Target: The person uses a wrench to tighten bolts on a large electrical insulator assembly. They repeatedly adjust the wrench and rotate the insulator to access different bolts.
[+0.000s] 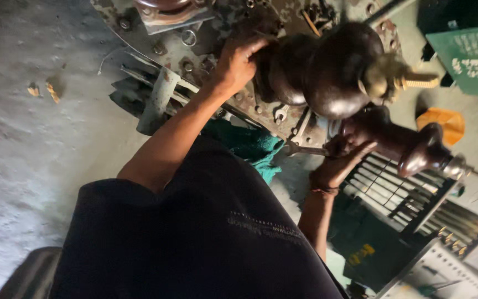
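Left hand [236,63] with fingers clenched against the large dark-brown glazed ceramic insulator [327,69] (mounted on a grey metal cover plate [139,27]); right hand [345,158] grasping a steel spanner [305,148] beside a smaller brown insulator [408,145].

Dim scene seen from my head camera. Light falls from about ten o'clock, leaving the concrete floor [23,138] pale and slightly washed out, while my dark shirt [195,238] at six o'clock sinks into near-black with little detail. Soft highlights gleam on the large brown insulator [333,72] at one o'clock. My left hand [238,62] is slightly smeared by motion; my right hand [343,158] lies in shadow. Edges at three to five o'clock look soft and murky.
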